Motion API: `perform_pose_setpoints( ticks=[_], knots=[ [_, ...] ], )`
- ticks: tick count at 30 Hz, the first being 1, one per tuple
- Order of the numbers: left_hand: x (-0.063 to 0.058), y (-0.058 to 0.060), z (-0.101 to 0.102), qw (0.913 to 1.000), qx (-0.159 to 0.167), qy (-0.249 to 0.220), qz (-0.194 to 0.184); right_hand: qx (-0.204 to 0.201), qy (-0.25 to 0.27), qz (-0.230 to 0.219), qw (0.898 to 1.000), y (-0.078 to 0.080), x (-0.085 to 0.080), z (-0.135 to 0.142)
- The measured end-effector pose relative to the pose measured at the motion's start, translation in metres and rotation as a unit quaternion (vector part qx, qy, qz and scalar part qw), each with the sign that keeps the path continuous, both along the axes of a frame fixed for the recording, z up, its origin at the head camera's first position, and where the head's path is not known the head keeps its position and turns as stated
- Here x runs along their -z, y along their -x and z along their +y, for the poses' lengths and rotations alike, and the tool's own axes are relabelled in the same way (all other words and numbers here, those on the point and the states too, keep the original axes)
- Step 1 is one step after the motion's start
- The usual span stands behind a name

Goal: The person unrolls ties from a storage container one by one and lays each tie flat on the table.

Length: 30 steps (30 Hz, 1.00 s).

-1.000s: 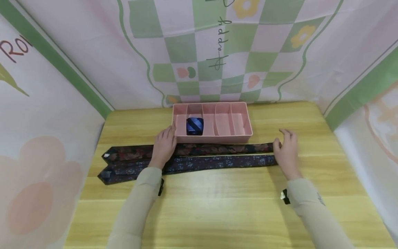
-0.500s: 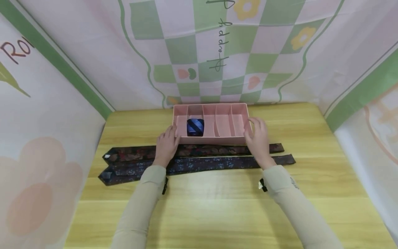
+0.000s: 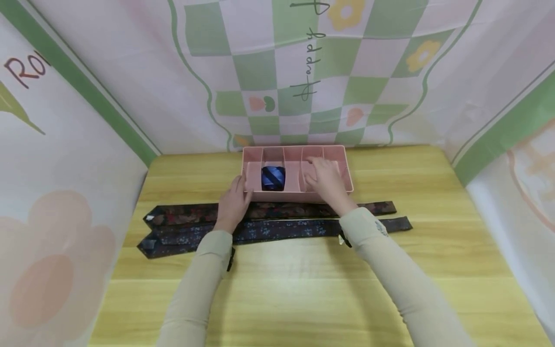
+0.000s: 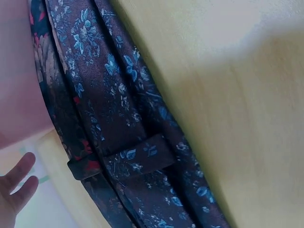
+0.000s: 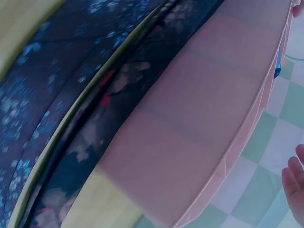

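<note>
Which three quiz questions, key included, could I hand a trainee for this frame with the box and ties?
1. Counting from the left in the head view, which compartment of the box holds the blue roll, and out of how many?
2. True or false: the right hand is holding the blue roll.
3. Of the red-flowered tie and the blue-flowered tie, which lies nearer the box? A: red-flowered. B: blue-flowered. C: both equally near.

Key
1: Second of five.
2: False; the hand is over the box's right part, apart from the roll.
3: A.
</note>
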<state>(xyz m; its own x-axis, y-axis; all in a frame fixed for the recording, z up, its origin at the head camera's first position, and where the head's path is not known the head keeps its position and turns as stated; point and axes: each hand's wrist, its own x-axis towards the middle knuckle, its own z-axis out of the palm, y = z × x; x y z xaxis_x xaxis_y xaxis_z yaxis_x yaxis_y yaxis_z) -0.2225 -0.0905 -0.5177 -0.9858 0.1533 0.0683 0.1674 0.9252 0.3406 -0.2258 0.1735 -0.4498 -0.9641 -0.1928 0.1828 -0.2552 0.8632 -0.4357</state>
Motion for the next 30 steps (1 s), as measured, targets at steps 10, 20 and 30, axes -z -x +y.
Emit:
perform_pose_setpoints(
  ticks=[10, 20, 30],
  knots=[
    [0.003, 0.000, -0.002, 0.9999, 0.002, -0.014, -0.007, -0.041, -0.034, -0.013, 0.998, 0.011, 0.002, -0.034],
    [0.000, 0.001, -0.003, 0.9998, 0.002, -0.010, -0.016, -0.049, -0.072, -0.074, 0.993, 0.015, 0.002, -0.060],
    [0.008, 0.000, -0.001, 0.9995, 0.002, -0.030, 0.001, -0.056, -0.127, -0.063, 0.988, 0.020, 0.015, -0.073]
  ],
)
